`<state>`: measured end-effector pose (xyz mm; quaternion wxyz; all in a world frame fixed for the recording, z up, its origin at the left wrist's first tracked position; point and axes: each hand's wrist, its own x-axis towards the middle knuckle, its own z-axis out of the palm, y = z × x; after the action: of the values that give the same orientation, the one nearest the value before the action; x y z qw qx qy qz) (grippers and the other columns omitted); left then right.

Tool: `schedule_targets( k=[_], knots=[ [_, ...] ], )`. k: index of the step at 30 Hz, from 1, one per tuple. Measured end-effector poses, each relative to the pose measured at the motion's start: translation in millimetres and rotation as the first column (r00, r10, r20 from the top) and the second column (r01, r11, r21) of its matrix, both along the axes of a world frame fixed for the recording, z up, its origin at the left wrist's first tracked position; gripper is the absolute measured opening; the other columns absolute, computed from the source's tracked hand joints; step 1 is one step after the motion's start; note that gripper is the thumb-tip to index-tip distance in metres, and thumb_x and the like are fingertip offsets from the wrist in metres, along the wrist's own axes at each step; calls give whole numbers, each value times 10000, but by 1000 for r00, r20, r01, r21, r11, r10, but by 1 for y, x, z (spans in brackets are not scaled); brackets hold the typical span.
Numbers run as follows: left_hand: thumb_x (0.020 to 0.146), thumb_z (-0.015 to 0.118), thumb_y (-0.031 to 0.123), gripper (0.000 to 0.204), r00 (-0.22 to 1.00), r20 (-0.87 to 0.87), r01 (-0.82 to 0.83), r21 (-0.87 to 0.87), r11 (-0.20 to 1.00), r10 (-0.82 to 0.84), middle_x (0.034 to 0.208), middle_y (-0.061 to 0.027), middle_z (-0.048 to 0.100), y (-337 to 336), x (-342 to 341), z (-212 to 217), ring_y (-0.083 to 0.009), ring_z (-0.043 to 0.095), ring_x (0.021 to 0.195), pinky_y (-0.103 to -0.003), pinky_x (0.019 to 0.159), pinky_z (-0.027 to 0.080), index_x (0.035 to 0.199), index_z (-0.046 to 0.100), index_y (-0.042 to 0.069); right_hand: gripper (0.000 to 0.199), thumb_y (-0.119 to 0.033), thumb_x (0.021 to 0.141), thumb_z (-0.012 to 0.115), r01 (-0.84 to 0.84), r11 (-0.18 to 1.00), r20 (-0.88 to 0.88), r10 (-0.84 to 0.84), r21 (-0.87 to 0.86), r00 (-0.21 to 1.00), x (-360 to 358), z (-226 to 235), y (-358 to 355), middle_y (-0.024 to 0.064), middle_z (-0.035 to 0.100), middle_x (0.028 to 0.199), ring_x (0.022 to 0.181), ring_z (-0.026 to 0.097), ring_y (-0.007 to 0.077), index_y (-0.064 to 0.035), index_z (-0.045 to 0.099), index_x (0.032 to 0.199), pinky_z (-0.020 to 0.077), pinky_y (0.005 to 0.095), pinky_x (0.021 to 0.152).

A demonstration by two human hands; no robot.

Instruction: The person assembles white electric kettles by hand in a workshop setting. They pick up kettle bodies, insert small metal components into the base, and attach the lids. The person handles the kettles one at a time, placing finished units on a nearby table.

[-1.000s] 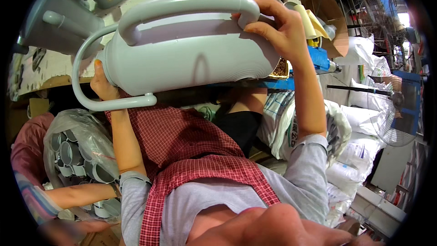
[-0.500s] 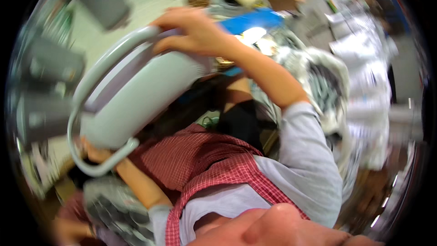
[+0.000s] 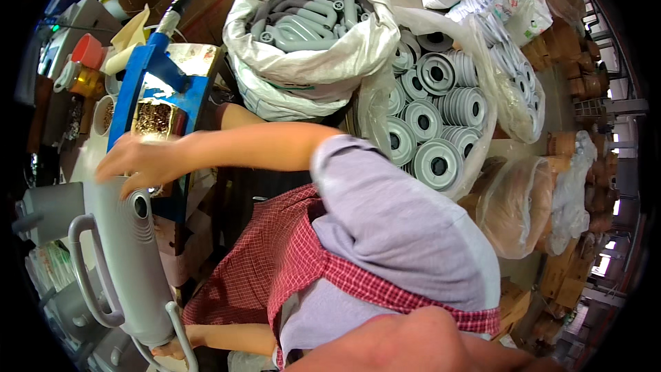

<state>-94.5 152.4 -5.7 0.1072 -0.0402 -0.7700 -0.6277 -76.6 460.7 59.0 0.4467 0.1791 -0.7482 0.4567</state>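
Note:
A grey plastic flask casing stands tilted at the left, with a side handle, a swinging carrying handle and a ringed round hole near its upper end. My right hand curves over that upper end, thumb and fingers apart on its rim, slightly blurred. At the lower end my left hand grips the casing, its fingers partly hidden behind the carrying handle. Just beyond my right hand stands a blue metal frame, with a heap of small gold-coloured screws on it.
More grey casings stand at the left edge. A white sack of grey handles lies ahead, beside a clear bag of stacked grey rings. A bowl and a red container sit past the blue frame. Cartons line the right.
My view has swung round to the right. The casing, lying slanted across before, now stands more upright at the left, still between both hands.

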Motion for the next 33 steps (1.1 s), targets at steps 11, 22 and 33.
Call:
schedule_targets(
  k=[11, 22, 33],
  knots=[
    [997, 494, 226, 306, 995, 90, -42, -67, 997, 48, 937, -99, 682, -5, 43, -1, -185, 644, 814, -309, 746, 528, 1069, 645, -31, 391, -195, 747, 748, 691, 350, 596, -790, 633, -145, 520, -242, 113, 131, 655, 952, 917, 594, 303, -17, 623, 1072, 470, 406, 797],
    [982, 507, 190, 261, 975, 133, -184, 26, 983, 179, 955, -98, 676, -86, 68, 0, -195, 642, 832, -315, 768, 528, 1089, 632, -13, 660, -419, 715, 712, 637, 387, 719, -561, 667, -411, 480, -27, 144, 241, 694, 1024, 953, 669, 360, -30, 632, 1242, 509, 412, 871],
    [1012, 479, 275, 317, 978, 159, -197, 460, 866, 138, 1003, -81, 670, -82, 92, -27, -195, 648, 864, -322, 790, 538, 1145, 614, 21, 765, -336, 674, 855, 171, 974, 252, -204, 148, 946, 183, 17, -9, 147, 629, 979, 831, 583, 265, 36, 591, 1287, 486, 361, 737]
  ],
)
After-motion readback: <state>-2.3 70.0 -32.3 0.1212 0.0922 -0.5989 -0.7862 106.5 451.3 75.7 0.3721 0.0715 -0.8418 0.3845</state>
